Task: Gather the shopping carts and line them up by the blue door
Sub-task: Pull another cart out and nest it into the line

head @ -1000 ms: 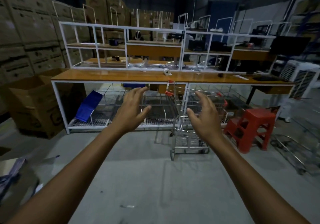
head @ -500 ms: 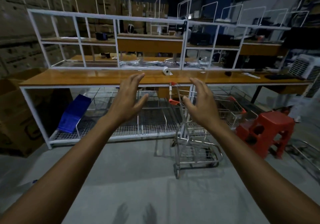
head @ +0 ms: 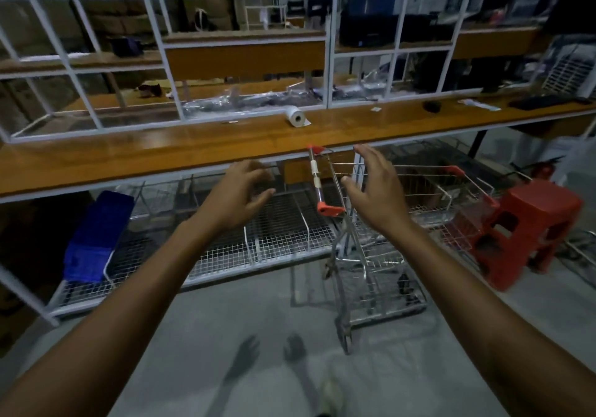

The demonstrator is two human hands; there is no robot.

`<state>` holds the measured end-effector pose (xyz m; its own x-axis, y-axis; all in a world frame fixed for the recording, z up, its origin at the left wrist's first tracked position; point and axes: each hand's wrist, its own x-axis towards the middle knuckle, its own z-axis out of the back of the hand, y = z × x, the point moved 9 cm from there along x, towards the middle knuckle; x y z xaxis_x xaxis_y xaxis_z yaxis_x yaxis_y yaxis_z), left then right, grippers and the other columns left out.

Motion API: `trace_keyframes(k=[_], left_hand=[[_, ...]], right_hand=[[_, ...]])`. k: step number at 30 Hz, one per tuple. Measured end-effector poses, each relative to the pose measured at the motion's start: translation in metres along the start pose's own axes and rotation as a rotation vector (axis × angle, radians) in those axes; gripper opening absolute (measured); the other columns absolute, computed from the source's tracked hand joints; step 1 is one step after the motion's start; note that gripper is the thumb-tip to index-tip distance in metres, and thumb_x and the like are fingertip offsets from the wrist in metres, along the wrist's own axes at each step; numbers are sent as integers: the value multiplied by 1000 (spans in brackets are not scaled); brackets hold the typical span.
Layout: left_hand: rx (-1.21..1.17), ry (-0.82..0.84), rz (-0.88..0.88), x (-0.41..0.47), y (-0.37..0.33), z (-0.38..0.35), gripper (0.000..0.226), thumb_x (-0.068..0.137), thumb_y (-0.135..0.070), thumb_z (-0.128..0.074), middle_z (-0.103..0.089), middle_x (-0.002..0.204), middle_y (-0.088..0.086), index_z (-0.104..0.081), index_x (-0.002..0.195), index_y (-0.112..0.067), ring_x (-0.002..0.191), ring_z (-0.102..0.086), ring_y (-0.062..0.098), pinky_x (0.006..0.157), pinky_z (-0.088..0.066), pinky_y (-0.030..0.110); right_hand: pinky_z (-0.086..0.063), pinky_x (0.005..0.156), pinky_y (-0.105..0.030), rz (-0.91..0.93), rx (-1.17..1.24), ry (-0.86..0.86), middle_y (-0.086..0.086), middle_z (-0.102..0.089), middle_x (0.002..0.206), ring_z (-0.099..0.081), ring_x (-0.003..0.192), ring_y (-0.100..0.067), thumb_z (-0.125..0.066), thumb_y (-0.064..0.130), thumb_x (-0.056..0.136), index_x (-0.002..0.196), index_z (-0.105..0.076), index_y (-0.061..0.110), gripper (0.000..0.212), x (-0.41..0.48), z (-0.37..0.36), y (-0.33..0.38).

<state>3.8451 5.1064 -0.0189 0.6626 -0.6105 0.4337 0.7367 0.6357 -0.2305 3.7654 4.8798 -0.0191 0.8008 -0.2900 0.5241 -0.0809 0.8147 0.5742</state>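
A small wire shopping cart (head: 380, 255) with red corner caps stands on the grey floor against the long wooden workbench (head: 161, 152). Its push handle (head: 315, 178) runs away from me, between my two hands. My left hand (head: 240, 195) hovers to the left of the handle, fingers spread and loosely bent, holding nothing. To the right of the handle, my right hand (head: 375, 190) is raised above the cart's basket with its fingers straight. Neither hand touches the cart. No blue door is in view.
A red plastic stool (head: 525, 229) stands right of the cart. A blue crate (head: 96, 239) leans on the wire shelf (head: 283, 239) under the bench. A roll of white tape (head: 296, 116) lies on the bench top. White shelf frames rise behind it.
I have come closer to the bench and the cart, which now fills more of the view. Both hands have reached forward to either side of the handle.
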Motion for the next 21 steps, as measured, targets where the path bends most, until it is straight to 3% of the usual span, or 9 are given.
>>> trace_keyframes(k=[7, 16, 21], left_hand=[[-9, 122, -24, 151, 82, -87, 43, 98, -37, -57, -52, 136, 10, -55, 134, -13, 125, -46, 25, 101, -43, 42], [6, 339, -78, 286, 143, -193, 43, 96, -36, -59, -50, 140, 12, -56, 133, -12, 126, -46, 27, 99, -47, 47], [-14, 443, -166, 343, 170, -253, 61, 96, -52, -57, -44, 146, 9, -42, 146, -20, 128, -43, 25, 102, -44, 45]], right_hand=[[-30, 113, -50, -133, -7, 128, -4, -15, 165, -20, 148, -31, -64, 38, 93, 158, -11, 27, 85, 125, -103, -105], [-18, 119, -62, -351, -22, 333, -4, 7, 167, 0, 152, -33, -60, 55, 91, 159, 1, 29, 95, 196, -238, -202], [3, 113, -73, -491, -305, 469, -12, 20, 164, 14, 150, -38, -24, 97, 69, 157, 12, 27, 119, 195, -303, -250]])
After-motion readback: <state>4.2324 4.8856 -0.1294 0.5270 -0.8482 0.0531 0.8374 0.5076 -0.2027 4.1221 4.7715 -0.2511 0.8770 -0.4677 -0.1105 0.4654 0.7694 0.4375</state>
